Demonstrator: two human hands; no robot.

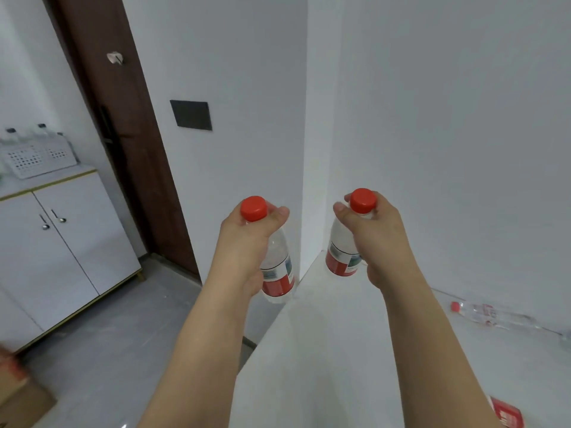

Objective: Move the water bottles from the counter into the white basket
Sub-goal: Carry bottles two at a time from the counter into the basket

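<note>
My left hand [247, 239] grips a clear water bottle [279, 273] with a red cap and red label, held upright just past the left edge of the white counter [324, 350]. My right hand [374, 230] grips a second such bottle [341, 254] by its neck, above the counter's far corner. A third bottle [488, 315] lies on its side on the counter at the right, near the wall. The white perforated basket [34, 159] stands on a white cabinet far to the left, with several dark-capped bottles standing in it.
A white cabinet [61, 251] with two doors stands at the left beside a dark brown door [123, 143]. A cardboard box [21, 396] sits on the grey floor at lower left. A red-labelled item [506, 415] lies at the counter's lower right. White walls close in ahead.
</note>
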